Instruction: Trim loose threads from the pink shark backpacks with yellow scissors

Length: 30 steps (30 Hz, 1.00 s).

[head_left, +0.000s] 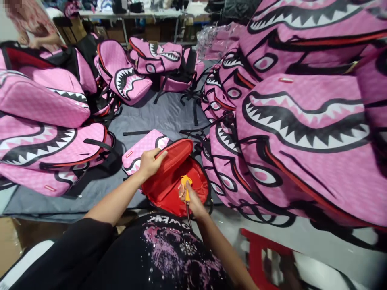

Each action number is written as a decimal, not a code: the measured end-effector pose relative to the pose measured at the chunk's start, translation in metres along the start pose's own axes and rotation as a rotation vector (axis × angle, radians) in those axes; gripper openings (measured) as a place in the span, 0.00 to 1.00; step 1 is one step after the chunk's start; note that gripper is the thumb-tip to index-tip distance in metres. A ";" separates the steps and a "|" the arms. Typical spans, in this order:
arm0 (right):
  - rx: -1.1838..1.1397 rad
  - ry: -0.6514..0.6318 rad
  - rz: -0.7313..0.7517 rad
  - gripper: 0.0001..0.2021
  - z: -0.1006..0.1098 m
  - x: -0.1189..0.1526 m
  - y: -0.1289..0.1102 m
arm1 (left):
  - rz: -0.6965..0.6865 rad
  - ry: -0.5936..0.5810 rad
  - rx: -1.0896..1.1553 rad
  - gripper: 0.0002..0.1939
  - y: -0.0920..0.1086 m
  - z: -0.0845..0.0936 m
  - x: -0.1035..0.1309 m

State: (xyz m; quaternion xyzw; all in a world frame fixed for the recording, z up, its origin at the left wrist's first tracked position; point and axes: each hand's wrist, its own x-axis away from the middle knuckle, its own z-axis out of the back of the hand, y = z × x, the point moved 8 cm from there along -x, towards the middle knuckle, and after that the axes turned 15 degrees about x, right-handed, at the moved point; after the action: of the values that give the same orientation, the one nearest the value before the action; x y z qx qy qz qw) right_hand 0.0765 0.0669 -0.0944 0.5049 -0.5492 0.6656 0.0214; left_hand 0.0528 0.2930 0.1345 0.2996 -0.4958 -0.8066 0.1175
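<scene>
A small pink backpack (145, 146) with a shark-mouth print lies unzipped at the table's near edge, its red lining (172, 197) showing. My left hand (151, 163) grips the edge of its raised front flap, fingers closed over the rim. Inside the opening, my right hand (191, 197) is wrapped around a yellow air blow gun (186, 183). A thin dark hose (188, 213) runs from the gun's lower end down towards my body. The fingertips of my right hand are partly hidden behind the gun.
Large pink backpacks (302, 117) are piled high on the right, close beside my right arm. More pink backpacks (45, 145) lie stacked at left and along the far side of the grey-covered table (163, 112). A red stool (260, 257) stands lower right. Another person (36, 24) is at far left.
</scene>
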 end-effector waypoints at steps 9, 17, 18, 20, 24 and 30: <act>-0.254 -0.247 0.041 0.25 -0.008 0.020 0.023 | -0.189 -0.016 -0.087 0.23 0.017 0.007 -0.013; -0.280 -0.109 0.057 0.22 -0.008 0.017 0.017 | -0.424 -0.221 -0.174 0.24 0.045 -0.033 -0.025; -0.284 -0.089 0.068 0.22 -0.006 0.018 0.018 | -0.431 -0.226 -0.179 0.24 0.044 -0.034 -0.027; -0.274 -0.056 0.089 0.23 -0.004 0.018 0.018 | -0.438 -0.238 -0.178 0.24 0.042 -0.037 -0.031; -0.224 0.019 0.155 0.25 0.000 0.015 0.015 | -0.467 -0.261 -0.166 0.24 0.041 -0.045 -0.033; -0.090 0.046 0.168 0.27 -0.004 0.010 0.014 | -0.506 -0.305 -0.146 0.24 0.042 -0.055 -0.035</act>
State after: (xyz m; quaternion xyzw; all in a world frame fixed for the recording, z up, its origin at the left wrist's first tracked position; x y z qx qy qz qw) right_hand 0.0613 0.0593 -0.0967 0.4400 -0.6185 0.6510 0.0007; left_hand 0.1091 0.2496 0.1655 0.2799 -0.3580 -0.8795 -0.1417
